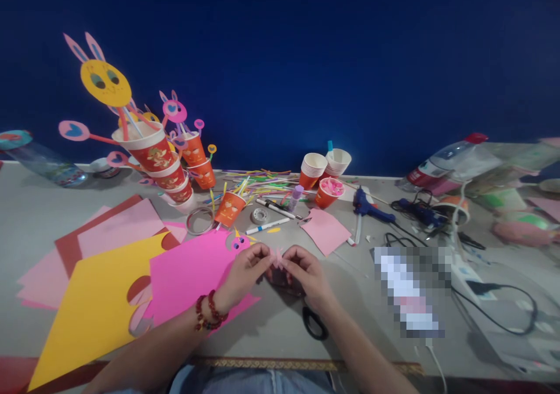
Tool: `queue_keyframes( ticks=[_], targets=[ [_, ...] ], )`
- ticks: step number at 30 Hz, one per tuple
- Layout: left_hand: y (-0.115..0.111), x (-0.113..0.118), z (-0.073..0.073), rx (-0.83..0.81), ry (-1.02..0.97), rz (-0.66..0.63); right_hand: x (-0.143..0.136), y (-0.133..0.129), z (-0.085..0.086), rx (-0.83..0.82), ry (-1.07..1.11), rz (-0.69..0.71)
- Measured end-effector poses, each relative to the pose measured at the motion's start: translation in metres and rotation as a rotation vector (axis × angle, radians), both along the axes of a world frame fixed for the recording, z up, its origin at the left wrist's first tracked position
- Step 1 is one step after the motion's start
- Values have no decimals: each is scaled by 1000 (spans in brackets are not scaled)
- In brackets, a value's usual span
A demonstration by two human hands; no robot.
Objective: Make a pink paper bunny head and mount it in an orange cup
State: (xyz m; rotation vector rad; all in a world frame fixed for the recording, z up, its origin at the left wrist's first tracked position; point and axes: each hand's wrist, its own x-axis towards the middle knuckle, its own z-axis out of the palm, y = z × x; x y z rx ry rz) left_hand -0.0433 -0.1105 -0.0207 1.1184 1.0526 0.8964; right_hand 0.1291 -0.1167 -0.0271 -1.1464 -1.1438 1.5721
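Note:
Between both hands, at the centre of the head view, is a small light pink paper piece (277, 258). My left hand (247, 271), with a red bead bracelet (212, 311) at the wrist, pinches its left side. The thumb and fingers of my right hand (306, 274) close on its right side. Beneath the hands lies a dark object, partly hidden by them. Black-handled scissors (315, 323) rest just below my right hand. A bright pink sheet (188, 274) lies under and beside my left forearm, with a small pink face cutout (238, 243) at its upper corner.
Yellow card (96, 300) and pink sheets lie left. Decorated cups (153, 149) stand behind them. Straws (262, 181), markers (268, 226), tape (259, 215) and more cups (311, 169) are at the back. A blue glue gun (371, 207), cables and a blurred-out device (406, 295) lie right.

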Motion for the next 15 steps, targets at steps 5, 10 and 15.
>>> queue_keyframes(
  ticks=[5, 10, 15],
  targets=[
    [0, 0, 0, -11, 3, -14, 1, 1, -1, 23, -25, 14],
    [-1, 0, 0, -3, -6, -6, 0, 1, 1, 13, -24, 18],
    [-2, 1, -3, -29, -97, -14, -3, -1, 3, -24, -18, 20]
  ],
)
